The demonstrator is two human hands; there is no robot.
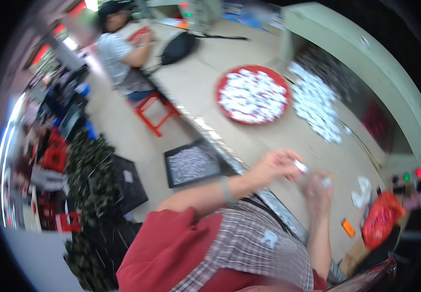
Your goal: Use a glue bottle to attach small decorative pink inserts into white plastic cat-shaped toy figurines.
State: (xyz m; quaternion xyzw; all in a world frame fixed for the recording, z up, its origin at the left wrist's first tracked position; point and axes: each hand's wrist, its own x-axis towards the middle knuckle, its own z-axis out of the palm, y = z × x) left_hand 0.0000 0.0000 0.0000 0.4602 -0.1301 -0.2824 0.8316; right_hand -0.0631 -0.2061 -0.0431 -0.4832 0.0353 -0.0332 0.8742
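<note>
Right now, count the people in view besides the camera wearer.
1: a person seated on a red stool at the table's far end, upper left. Others may be hidden beyond the frame.

Whole view motion-blurred, so I can't make out fine detail. Right hand (317, 191) smeared; I can't tell grip or whether it touches small white piece (301, 167) pinched in left hand (274, 164). White pieces on red round tray (222, 82) and in loose heap (315, 104) too blurred to identify. Contents of black tray (168, 168) on floor unreadable. Red bag (380, 216) blurred. Seated person (118, 53) partly cut off at top edge.
</note>
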